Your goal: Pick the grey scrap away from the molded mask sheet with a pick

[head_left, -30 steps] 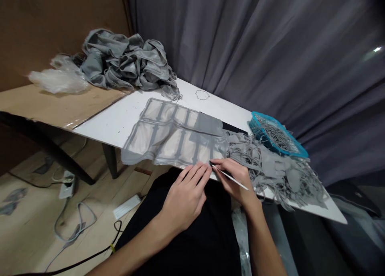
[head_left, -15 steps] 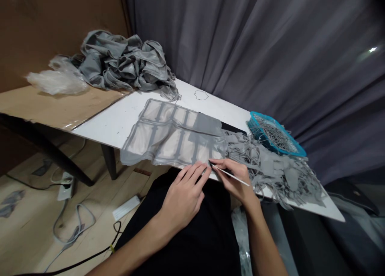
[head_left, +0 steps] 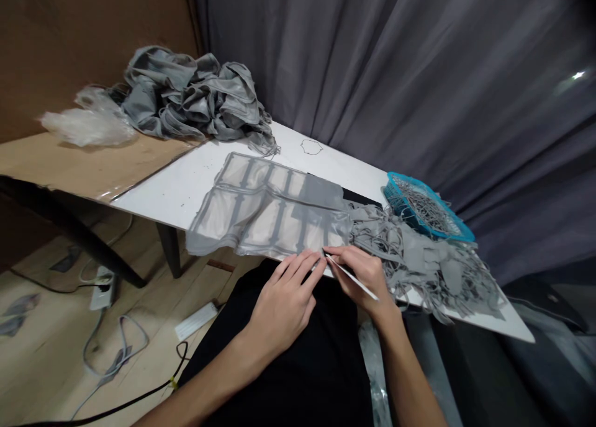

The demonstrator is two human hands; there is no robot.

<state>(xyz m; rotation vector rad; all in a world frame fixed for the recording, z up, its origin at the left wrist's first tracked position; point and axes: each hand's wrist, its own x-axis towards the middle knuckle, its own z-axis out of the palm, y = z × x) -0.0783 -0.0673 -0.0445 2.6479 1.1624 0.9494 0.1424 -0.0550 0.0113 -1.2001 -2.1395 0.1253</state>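
Observation:
A grey sheet with pale rectangular windows (head_left: 265,219) lies at the near edge of the table. My left hand (head_left: 286,303) rests on its front edge, fingers stretched out and close together. Pinched in my right hand (head_left: 361,275) is a thin white stick-like tool (head_left: 354,277) with a dark tip. That tip meets the sheet's near edge beside my left fingertips; the exact kind of tool cannot be made out. Right of the sheet, against my right hand, lies a heap of grey strips and scraps (head_left: 419,253).
A blue basket (head_left: 459,233) of thin grey loops stands at the table's right rear. Crumpled grey pieces (head_left: 195,95) and a clear plastic bag (head_left: 90,120) lie at the back left. One thin loop (head_left: 311,147) lies on the white table (head_left: 162,188). Cables and a power strip (head_left: 102,288) are on the floor.
The white tool's rear end has swung slightly down and left as my right hand turned a little. My left hand and the sheet have stayed in place.

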